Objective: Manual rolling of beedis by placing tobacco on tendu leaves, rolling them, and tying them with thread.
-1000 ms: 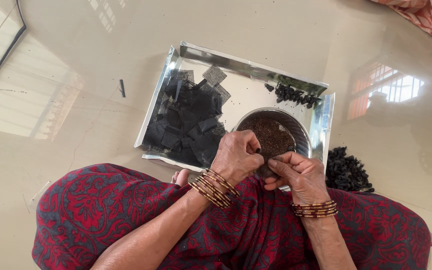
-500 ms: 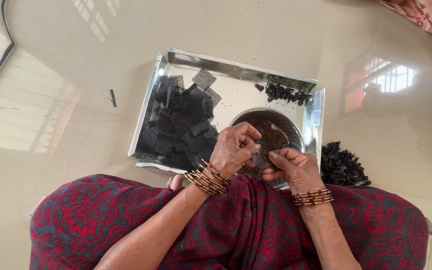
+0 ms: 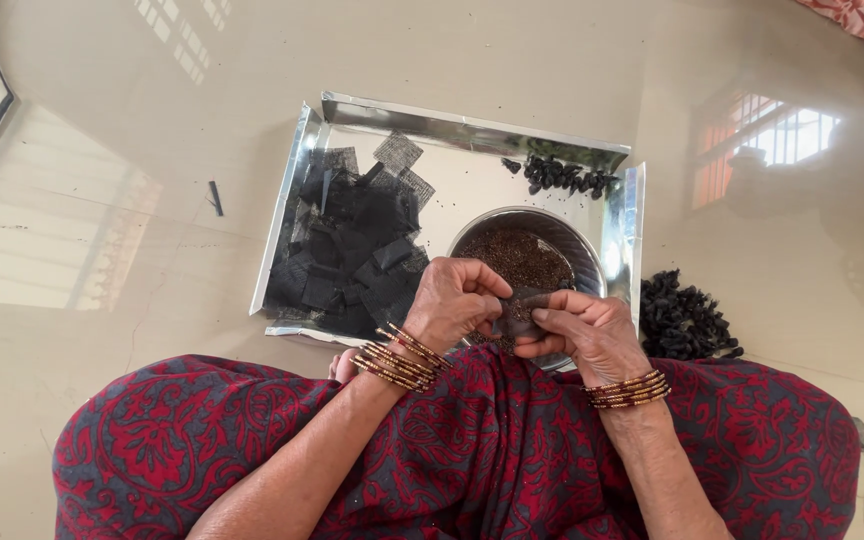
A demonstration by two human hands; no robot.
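While the person sits on the floor [image 3: 102,150], both hands, left hand [image 3: 457,300] and right hand [image 3: 582,330], meet over a steel bowl of brown seeds [image 3: 522,255], pinching one small dark mesh square [image 3: 514,312] between them, so spilled seeds would likely drop back in.

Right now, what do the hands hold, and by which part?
Both hands pinch one small dark mesh square over the bowl: left hand at its left edge, right hand at its right edge.
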